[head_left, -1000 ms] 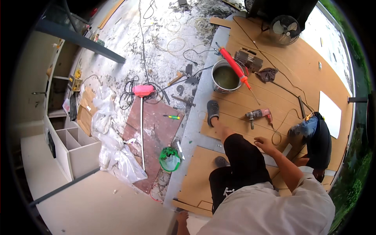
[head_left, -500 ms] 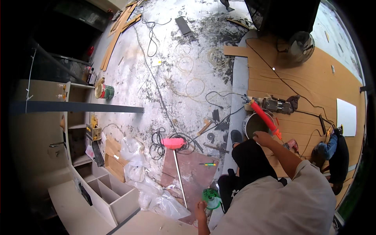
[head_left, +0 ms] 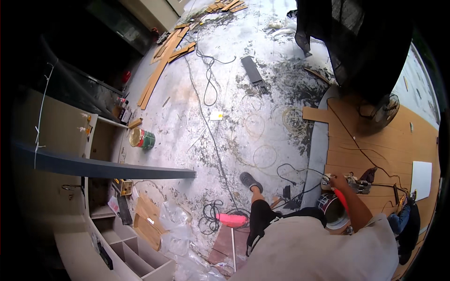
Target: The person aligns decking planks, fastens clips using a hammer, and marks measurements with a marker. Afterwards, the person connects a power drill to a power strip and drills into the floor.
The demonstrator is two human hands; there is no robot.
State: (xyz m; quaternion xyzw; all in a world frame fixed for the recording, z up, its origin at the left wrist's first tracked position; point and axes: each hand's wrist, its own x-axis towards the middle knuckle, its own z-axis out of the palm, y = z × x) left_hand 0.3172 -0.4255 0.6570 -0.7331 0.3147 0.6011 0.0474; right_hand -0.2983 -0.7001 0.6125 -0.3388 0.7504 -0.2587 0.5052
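My right hand (head_left: 338, 181) is closed at the upper end of a long red tool (head_left: 341, 198), whose exact kind I cannot make out; my forearm covers part of it. A bucket (head_left: 322, 202) with grey contents stands just below, beside my bent leg. Past my hand lies a grey metal motor-like machine (head_left: 362, 187) with a dark cloth at its far end. My left hand is out of view. My left foot, in a dark shoe (head_left: 251, 181), is on the bare grey floor.
A broom with a pink head (head_left: 232, 219) lies by a coiled black cable (head_left: 212, 218). A grey beam (head_left: 117, 169) juts in from the left. A paint can (head_left: 142, 139) stands near the cabinet (head_left: 140, 255). A fan (head_left: 387, 114) and another person (head_left: 408, 229) are on the right-hand planks.
I have stepped forward with my left foot. My right hand has moved from near the bucket's rim to the red tool's upper end. My left hand has left the view.
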